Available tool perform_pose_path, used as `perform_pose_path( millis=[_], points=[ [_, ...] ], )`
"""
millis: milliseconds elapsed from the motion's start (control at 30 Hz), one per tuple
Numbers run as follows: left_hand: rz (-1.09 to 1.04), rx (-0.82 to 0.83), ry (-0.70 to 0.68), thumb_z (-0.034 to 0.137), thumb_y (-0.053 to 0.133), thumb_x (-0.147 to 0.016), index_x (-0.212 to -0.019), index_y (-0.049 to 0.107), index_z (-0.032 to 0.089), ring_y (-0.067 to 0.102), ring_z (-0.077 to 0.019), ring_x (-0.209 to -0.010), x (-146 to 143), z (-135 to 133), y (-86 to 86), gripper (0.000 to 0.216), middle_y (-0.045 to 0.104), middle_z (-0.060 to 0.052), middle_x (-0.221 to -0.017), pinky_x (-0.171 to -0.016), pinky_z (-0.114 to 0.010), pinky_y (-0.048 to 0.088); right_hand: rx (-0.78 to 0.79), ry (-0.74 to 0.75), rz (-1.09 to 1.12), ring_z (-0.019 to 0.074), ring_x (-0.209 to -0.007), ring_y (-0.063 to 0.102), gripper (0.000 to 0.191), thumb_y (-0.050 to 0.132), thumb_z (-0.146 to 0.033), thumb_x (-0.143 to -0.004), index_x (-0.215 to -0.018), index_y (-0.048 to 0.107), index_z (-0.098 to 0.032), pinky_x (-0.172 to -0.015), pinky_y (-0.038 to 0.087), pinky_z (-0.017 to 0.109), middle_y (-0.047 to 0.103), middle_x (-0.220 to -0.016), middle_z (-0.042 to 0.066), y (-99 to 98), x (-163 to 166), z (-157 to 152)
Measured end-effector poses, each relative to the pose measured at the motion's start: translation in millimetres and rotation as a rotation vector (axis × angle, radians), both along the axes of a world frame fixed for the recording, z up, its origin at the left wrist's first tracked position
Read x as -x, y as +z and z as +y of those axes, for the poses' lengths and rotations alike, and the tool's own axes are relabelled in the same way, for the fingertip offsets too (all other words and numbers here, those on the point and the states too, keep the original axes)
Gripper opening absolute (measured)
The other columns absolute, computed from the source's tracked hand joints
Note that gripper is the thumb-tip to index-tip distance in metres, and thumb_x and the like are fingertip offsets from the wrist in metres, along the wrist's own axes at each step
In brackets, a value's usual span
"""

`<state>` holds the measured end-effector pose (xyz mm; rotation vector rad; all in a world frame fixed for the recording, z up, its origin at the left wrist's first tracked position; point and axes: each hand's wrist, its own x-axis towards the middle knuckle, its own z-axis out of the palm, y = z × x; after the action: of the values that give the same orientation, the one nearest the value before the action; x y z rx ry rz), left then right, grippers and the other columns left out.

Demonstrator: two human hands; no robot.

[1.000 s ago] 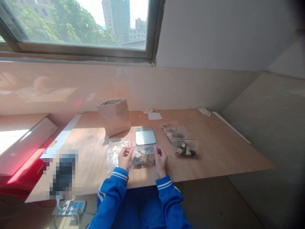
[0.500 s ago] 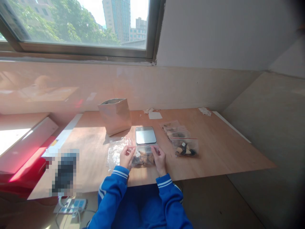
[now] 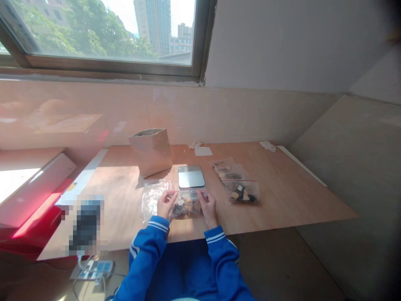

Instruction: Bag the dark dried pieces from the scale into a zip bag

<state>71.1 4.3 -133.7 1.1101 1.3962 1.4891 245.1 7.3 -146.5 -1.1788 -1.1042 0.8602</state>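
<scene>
A clear zip bag (image 3: 187,203) with a red seal strip holds brown and dark pieces. My left hand (image 3: 165,205) pinches its left top corner and my right hand (image 3: 207,206) pinches its right top corner, both closed on it just above the wooden table (image 3: 282,200). The bag hangs right in front of a small scale (image 3: 191,176) with a metal plate. Both arms wear blue sleeves with white stripes.
A row of filled zip bags (image 3: 238,184) lies right of the scale. Empty clear bags (image 3: 152,196) lie left of my hands. An open silver pouch (image 3: 151,151) stands behind. A white card (image 3: 203,151) and paper scraps lie at the back edge.
Both hands have shifted slightly up and away from me with the bag, and drawn a little closer together along its top edge.
</scene>
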Motion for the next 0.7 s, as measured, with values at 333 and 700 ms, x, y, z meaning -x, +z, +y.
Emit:
perform_pose_path(
  millis=[333, 700],
  points=[
    [-0.031, -0.054, -0.071, 0.039, 0.073, -0.067, -0.074, 0.071, 0.019, 0.064, -0.0212, -0.077, 3, 0, 0.2, 0.021, 0.067, -0.008, -0.078, -0.073, -0.033, 0.051, -0.003, 0.087, 0.024, 0.0219, -0.078, 0.068, 0.033, 0.07, -0.047, -0.074, -0.084, 0.072, -0.015, -0.073, 0.055, 0.035, 0.074, -0.083, 0.009, 9.2, -1, 3],
    [-0.015, -0.013, -0.022, 0.039, 0.074, -0.066, -0.077, 0.07, 0.016, 0.063, -0.0193, -0.071, 1, -7, 1.5, 0.026, 0.068, -0.008, -0.077, -0.068, -0.032, 0.051, -0.061, 0.108, -0.031, 0.0182, -0.076, 0.063, 0.025, 0.069, -0.042, -0.076, -0.075, 0.071, -0.016, -0.073, 0.051, 0.031, 0.068, -0.076, 0.004, 19.4, -9, -3]
  ],
)
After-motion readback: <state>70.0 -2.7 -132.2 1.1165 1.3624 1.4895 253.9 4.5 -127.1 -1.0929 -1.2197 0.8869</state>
